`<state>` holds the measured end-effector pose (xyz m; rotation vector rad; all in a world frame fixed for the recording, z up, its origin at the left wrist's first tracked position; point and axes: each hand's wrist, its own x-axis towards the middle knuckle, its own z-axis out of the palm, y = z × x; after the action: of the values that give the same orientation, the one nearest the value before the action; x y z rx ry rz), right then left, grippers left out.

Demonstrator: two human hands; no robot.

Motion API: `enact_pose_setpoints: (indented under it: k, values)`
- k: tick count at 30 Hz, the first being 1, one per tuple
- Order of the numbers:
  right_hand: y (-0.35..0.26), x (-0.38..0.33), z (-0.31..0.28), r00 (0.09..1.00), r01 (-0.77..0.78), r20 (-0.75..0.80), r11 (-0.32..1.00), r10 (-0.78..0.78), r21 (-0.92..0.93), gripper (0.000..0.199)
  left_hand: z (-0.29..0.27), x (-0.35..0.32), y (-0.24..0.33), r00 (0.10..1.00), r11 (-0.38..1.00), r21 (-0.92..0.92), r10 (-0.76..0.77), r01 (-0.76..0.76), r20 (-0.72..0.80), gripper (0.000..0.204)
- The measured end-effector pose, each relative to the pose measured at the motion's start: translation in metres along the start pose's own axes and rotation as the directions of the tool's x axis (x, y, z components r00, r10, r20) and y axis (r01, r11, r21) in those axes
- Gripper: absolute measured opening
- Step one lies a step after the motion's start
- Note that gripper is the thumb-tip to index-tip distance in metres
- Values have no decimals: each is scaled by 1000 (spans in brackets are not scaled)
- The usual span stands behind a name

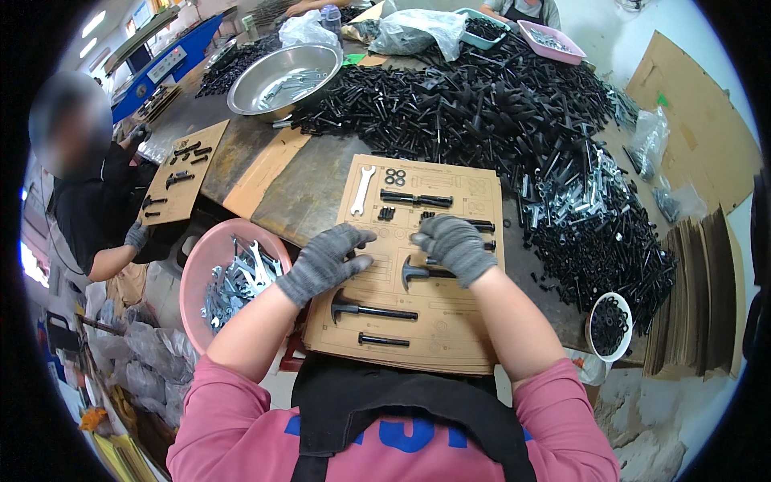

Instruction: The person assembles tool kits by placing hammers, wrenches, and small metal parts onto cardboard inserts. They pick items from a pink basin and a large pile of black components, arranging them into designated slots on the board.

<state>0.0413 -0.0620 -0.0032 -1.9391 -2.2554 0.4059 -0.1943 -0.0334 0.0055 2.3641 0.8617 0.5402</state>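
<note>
Left hand (323, 263): grey knit glove, fingers loosely curled and spread, resting palm-down on the cardboard tray (450, 321); nothing gripped that can be seen.

Right hand (455, 246): grey knit glove, fingers bent downward onto the same tray, fingertips over a black T-handled bolt (422, 273) seated in its cut-out; whether the fingers pinch it or only press on it cannot be told.

Cardboard tray: flat die-cut sheet on top of a stack of like sheets, at the near edge of the worktop (301, 193), directly before the person. Seated in it: silver flat wrench (362, 190) at upper left, black washers (394, 177) beside that, long black bolts (416, 198) across the top, a second T-handled bolt (371, 309) lower down, a short black pin (383, 341) near the bottom edge.

Pink bowl (210, 257): left of the tray, just beside the left forearm, holding silver wrenches.

White cup (610, 325): right of the tray, filled with black washers.

Loose black hardware (498, 104): large heap across the far and right worktop, silver pieces mixed in.

Steel basin (283, 76): far left of the heap.

Another person's gloved hand (137, 235): far left, near a second filled tray (181, 173).
</note>
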Motion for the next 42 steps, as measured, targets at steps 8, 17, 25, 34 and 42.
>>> enact_pose_setpoints:
  k: [8, 17, 25, 34, 42]
  values:
    - [-25, 24, -6, 975, -101, 175, 974, 138, -204, 37, 20, 30, -22, 999, 993, 109, 46, -45, -9, 32]
    - [-1, 0, -5, 997, 53, 70, 965, -36, -257, 28, 38, 53, -7, 973, 886, 446, 23, -126, 229, 26]
    - [-5, 0, 0, 989, 44, 148, 958, -2, -282, 34, 45, 52, -20, 986, 921, 371, 58, -115, 159, 33]
    - [-10, 3, 2, 991, 18, 129, 957, 20, -289, 25, 46, 51, -18, 991, 926, 368, 39, -85, 130, 33]
    - [-9, -3, -3, 993, 31, 115, 959, 2, -280, 25, 43, 50, -15, 990, 936, 340, 53, -96, 134, 37]
